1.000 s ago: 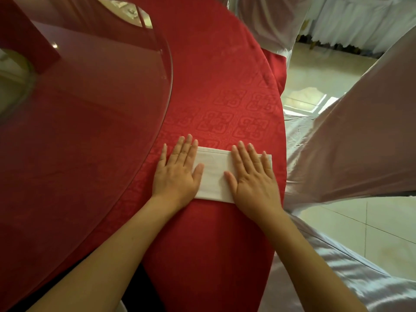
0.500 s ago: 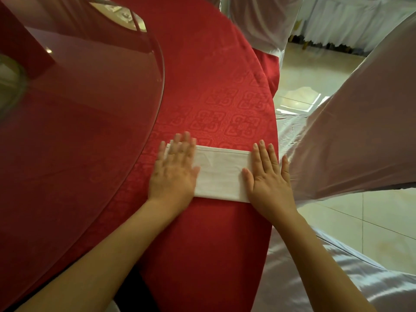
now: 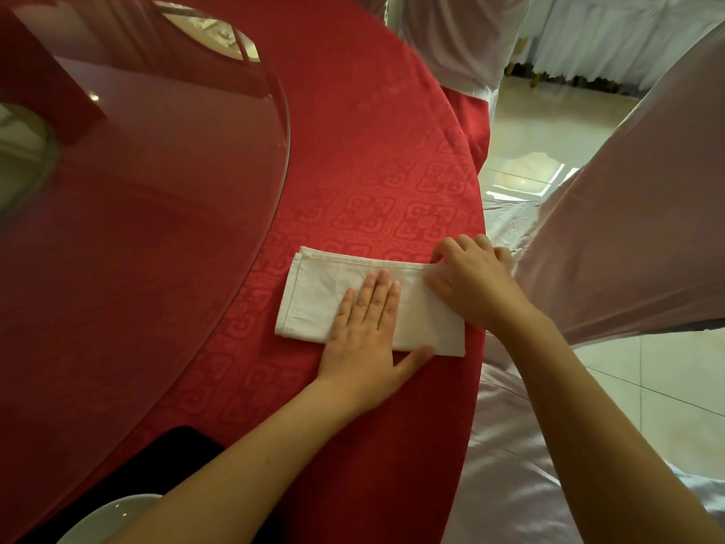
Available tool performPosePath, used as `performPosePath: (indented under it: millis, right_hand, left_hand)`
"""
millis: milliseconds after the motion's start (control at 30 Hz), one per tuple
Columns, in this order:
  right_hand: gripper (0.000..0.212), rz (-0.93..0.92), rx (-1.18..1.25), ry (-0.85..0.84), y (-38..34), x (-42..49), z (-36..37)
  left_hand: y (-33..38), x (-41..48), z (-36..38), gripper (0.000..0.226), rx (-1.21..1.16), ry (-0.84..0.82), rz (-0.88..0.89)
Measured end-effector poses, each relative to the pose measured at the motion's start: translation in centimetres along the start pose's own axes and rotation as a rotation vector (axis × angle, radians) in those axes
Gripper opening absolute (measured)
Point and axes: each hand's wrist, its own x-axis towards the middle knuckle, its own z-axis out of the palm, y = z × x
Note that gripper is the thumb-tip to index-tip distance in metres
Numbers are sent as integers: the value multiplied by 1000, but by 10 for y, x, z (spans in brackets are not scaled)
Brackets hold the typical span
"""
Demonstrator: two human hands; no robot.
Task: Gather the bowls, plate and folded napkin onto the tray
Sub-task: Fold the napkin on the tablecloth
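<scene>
A white folded napkin lies flat on the red tablecloth near the table's right edge. My left hand presses flat on the napkin's middle with straight fingers, thumb spread out below its near edge. My right hand is at the napkin's right end, fingers curled round the far right corner and pinching it. The rim of a white dish shows at the bottom left, partly hidden by my left forearm. No tray is in view.
A large round glass turntable covers the left of the table. A black object lies by my left forearm. White-covered chairs stand close to the table's right edge, over a tiled floor.
My left hand slid right from the napkin's left end to its middle. My right hand moved to the right end and curled on the corner. The view shifted, showing a white dish below.
</scene>
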Motion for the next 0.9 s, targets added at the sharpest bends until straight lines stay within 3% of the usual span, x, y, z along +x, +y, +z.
performPosePath:
  millis: [133, 333, 533, 633, 700, 800, 900]
  right_hand:
    - [25, 18, 19, -181, -3, 16, -9]
    - [20, 87, 398, -206, -6, 11, -17]
    - [17, 405, 1166, -208, -8, -21, -24]
    - [10, 415, 1395, -266, -7, -43, -28]
    - [24, 318, 1427, -331, -6, -54, -29]
    - [55, 254, 1217, -300, -5, -57, -26]
    - [46, 120, 1134, -234, -12, -56, -25]
  left_hand:
    - [0, -2, -2, 102, 24, 5, 11]
    - [-2, -6, -4, 96, -32, 41, 71]
    - [9, -18, -11, 77, -164, 170, 196]
    - [12, -30, -10, 54, -359, 298, 164]
    - [11, -39, -14, 43, -594, 297, 94]
    - [6, -49, -22, 19, -924, 288, -17]
    - [0, -52, -29, 18, -1101, 318, -272]
